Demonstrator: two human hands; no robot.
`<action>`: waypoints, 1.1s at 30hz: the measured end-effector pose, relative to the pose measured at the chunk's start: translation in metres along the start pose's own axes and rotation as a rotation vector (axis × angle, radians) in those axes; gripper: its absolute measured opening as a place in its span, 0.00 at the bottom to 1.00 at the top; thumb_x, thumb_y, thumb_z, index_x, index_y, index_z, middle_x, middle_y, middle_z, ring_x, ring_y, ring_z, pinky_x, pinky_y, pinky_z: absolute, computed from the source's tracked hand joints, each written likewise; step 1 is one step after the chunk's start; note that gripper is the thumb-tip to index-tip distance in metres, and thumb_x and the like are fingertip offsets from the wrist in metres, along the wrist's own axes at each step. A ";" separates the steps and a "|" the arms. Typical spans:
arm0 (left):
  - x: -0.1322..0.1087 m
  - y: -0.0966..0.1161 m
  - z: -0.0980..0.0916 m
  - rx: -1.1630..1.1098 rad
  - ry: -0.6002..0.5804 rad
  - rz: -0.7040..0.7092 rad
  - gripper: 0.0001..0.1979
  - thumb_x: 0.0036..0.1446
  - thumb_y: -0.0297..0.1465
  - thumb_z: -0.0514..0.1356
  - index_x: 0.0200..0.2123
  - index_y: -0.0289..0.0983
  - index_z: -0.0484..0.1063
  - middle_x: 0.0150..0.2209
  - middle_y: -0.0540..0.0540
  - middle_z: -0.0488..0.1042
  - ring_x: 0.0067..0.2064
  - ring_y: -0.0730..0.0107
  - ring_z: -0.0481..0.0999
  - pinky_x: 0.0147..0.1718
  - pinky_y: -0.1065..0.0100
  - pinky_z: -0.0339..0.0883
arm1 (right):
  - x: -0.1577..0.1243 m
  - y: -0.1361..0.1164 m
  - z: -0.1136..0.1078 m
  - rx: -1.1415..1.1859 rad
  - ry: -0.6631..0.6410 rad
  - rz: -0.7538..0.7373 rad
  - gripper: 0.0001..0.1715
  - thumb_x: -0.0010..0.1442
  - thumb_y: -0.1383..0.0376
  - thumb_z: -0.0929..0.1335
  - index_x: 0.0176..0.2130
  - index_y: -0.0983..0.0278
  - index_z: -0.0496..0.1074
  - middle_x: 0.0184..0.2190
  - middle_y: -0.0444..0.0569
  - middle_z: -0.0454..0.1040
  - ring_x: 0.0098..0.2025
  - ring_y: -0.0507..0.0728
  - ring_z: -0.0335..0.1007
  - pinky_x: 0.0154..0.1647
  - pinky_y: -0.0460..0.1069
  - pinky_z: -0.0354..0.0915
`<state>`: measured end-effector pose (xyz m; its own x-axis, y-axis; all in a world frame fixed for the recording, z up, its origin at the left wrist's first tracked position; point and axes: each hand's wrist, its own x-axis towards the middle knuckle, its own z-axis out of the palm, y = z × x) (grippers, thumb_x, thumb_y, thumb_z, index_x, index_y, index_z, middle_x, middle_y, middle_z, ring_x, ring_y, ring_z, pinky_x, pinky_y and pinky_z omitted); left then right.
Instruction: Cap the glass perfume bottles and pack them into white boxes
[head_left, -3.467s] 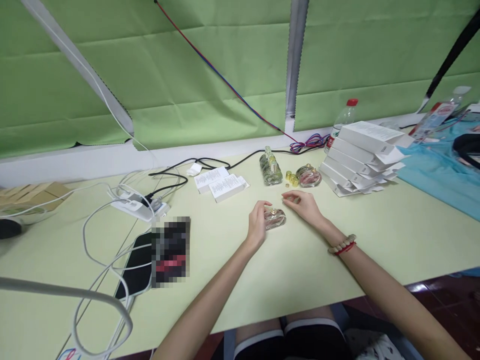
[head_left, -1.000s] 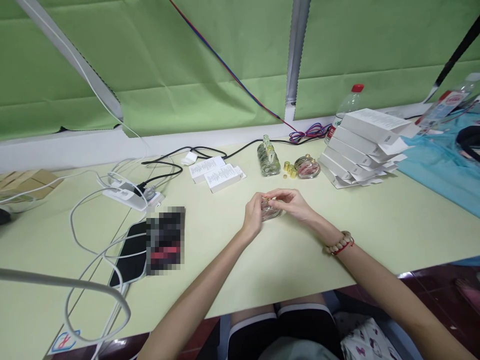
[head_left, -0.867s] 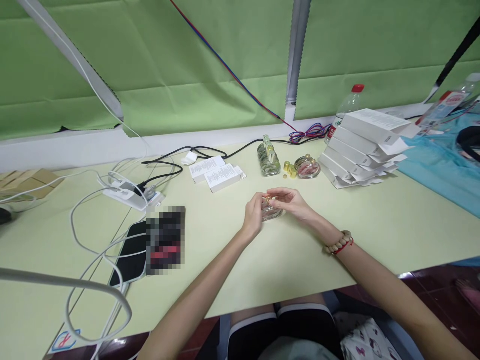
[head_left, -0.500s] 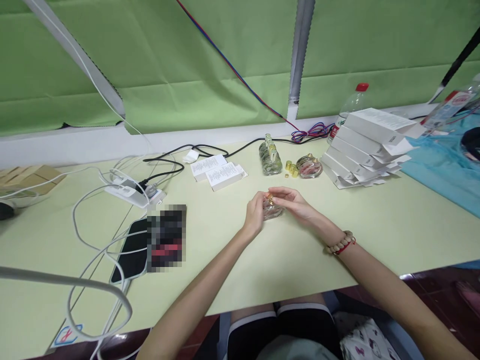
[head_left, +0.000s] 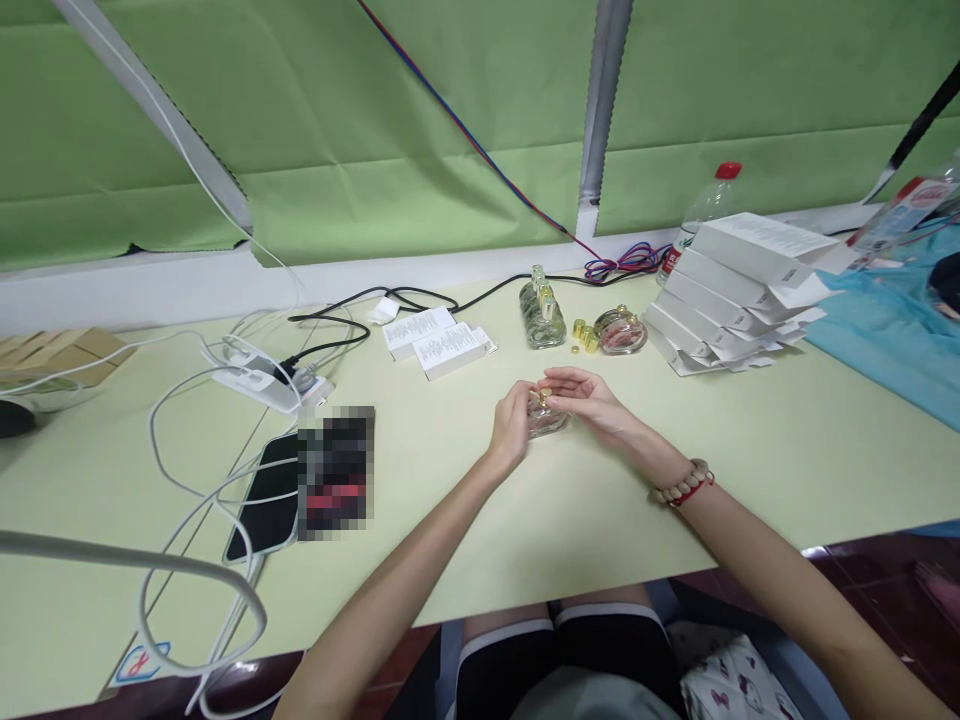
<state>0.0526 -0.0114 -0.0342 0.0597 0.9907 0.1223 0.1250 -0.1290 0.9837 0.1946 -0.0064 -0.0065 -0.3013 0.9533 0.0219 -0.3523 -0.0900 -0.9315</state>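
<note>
A small clear glass perfume bottle [head_left: 544,420] stands on the pale green table [head_left: 525,520] between my two hands. My left hand [head_left: 511,432] is curled round its left side and steadies it. My right hand [head_left: 585,398] comes in from the right, its fingertips pinched on the small gold cap [head_left: 545,396] at the bottle's top. Further back stand a greenish perfume bottle [head_left: 541,320], a pink one [head_left: 621,332] and a few loose gold caps [head_left: 582,334].
A stack of white boxes [head_left: 739,290] sits at the back right beside a water bottle [head_left: 701,210]. Two white boxes [head_left: 439,340] lie flat behind my hands. A power strip [head_left: 270,382], tangled cables and a dark phone [head_left: 262,500] fill the left. Blue cloth [head_left: 892,340] lies far right.
My right hand, which lay on the table beside the bottle, has come over to the bottle's top and holds the gold cap there. My left hand has stayed on the bottle.
</note>
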 end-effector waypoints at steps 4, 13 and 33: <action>0.000 0.000 -0.001 -0.002 -0.007 -0.004 0.16 0.57 0.38 0.45 0.32 0.38 0.70 0.29 0.49 0.71 0.33 0.70 0.70 0.35 0.68 0.63 | 0.000 0.001 0.000 -0.024 0.010 -0.006 0.22 0.36 0.67 0.77 0.35 0.58 0.76 0.35 0.44 0.79 0.40 0.53 0.74 0.49 0.52 0.66; 0.001 -0.001 0.000 -0.029 -0.008 -0.003 0.15 0.57 0.37 0.47 0.31 0.38 0.70 0.30 0.50 0.72 0.34 0.71 0.70 0.35 0.69 0.64 | 0.001 0.003 0.001 -0.052 0.000 -0.001 0.22 0.36 0.65 0.77 0.35 0.59 0.75 0.35 0.45 0.79 0.40 0.54 0.73 0.49 0.53 0.65; 0.001 -0.003 0.000 -0.035 0.000 0.001 0.15 0.57 0.38 0.47 0.31 0.38 0.71 0.30 0.49 0.72 0.37 0.68 0.71 0.41 0.66 0.64 | 0.003 0.004 -0.003 -0.041 -0.010 -0.024 0.21 0.38 0.62 0.77 0.35 0.59 0.75 0.36 0.45 0.78 0.41 0.54 0.73 0.49 0.53 0.66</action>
<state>0.0525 -0.0097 -0.0371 0.0601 0.9905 0.1236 0.0906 -0.1287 0.9875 0.1952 -0.0032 -0.0114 -0.3024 0.9520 0.0481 -0.3232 -0.0550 -0.9447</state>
